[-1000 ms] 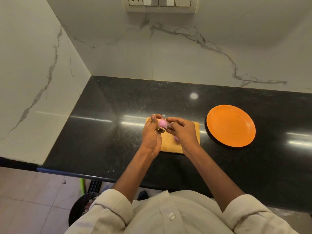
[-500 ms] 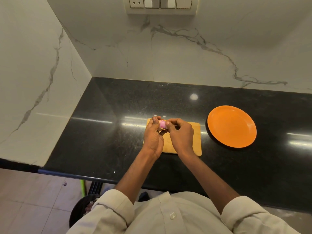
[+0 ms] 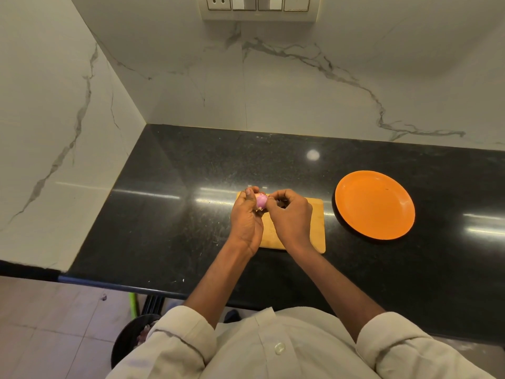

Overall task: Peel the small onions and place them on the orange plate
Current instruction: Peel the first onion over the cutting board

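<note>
The small onion (image 3: 261,201) sits above the wooden cutting board (image 3: 317,228), pinched between the thumb and curled fingers of the left hand (image 3: 246,218). Compared with one second ago, the right hand (image 3: 291,217) has closed in: its fingertips now pinch at the right side of the onion, where before a wider pink face was exposed between the two hands. This indicates that skin removal is still in progress; whether a strip of skin is held cannot be told. The onion lies at the upper end of the left grip, touching the right fingertips. The orange plate (image 3: 374,205) stands well apart to the right of both hands, on the black countertop (image 3: 164,214), with no onion on it.
</note>
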The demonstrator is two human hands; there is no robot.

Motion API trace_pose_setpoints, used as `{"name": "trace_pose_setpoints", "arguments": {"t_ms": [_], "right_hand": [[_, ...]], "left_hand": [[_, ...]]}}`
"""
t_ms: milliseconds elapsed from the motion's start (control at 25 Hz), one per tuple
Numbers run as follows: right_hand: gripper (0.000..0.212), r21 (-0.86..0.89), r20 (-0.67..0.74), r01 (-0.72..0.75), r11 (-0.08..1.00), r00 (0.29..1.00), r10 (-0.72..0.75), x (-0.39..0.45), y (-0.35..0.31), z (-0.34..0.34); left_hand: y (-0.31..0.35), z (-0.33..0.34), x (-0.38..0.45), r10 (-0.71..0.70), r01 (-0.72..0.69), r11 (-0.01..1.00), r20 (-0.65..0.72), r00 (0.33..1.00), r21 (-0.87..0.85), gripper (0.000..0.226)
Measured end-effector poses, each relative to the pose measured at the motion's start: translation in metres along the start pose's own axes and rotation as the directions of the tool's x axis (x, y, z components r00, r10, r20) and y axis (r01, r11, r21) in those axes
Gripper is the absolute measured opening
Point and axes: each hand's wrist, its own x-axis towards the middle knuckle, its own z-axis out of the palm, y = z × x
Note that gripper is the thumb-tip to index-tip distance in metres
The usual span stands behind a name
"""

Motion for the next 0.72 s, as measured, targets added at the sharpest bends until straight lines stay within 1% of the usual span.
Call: {"name": "trace_pose_setpoints", "arguments": {"t_ms": [160, 280, 360, 440, 480, 520, 600, 680, 720], "right_hand": [[0.015, 0.016, 0.062, 0.041, 0.999, 0.997, -0.042, 0.007, 0.008, -0.008], [0.009, 0.077, 0.109, 0.042, 0.996, 0.993, -0.051, 0.013, 0.012, -0.016], [0.004, 0.167, 0.15, -0.002, 0.986, 0.988, -0.023, 0.014, 0.012, -0.018], [0.017, 0.247, 0.204, -0.07, 0.966, 0.979, 0.019, 0.01, 0.009, -0.016], [0.021, 0.253, 0.213, -0.085, 0.964, 0.977, 0.03, 0.009, 0.009, -0.014], [0.021, 0.242, 0.207, -0.085, 0.966, 0.978, 0.034, 0.007, 0.01, -0.012], [0.013, 0.211, 0.16, -0.096, 0.973, 0.985, 0.063, 0.006, 0.01, -0.01], [0.013, 0.229, 0.123, -0.169, 0.959, 0.982, 0.144, 0.007, 0.01, -0.01], [0.013, 0.263, 0.132, -0.229, 0.937, 0.971, 0.2, 0.006, 0.01, -0.01]], "left_hand": [[0.005, 0.003, 0.001, 0.018, -0.019, 1.0, 0.044, 0.999, 0.017, 0.021], [0.01, -0.002, 0.002, 0.022, -0.024, 0.999, 0.046, 0.999, 0.035, 0.027], [0.011, -0.006, 0.002, 0.021, -0.023, 0.999, 0.05, 0.999, 0.031, 0.031], [0.01, -0.008, 0.002, 0.016, -0.016, 1.0, 0.059, 0.998, 0.01, 0.033], [0.009, -0.007, 0.003, 0.009, -0.01, 1.0, 0.061, 0.998, 0.003, 0.034], [0.008, -0.006, 0.004, 0.0, 0.0, 1.0, 0.052, 0.999, -0.001, 0.034], [0.004, -0.006, 0.006, -0.016, 0.016, 1.0, 0.016, 1.0, -0.009, 0.033], [0.0, -0.007, 0.008, -0.033, 0.033, 0.999, -0.003, 0.999, -0.019, 0.034], [-0.001, -0.007, 0.008, -0.045, 0.045, 0.999, -0.011, 0.999, -0.011, 0.036]]}}
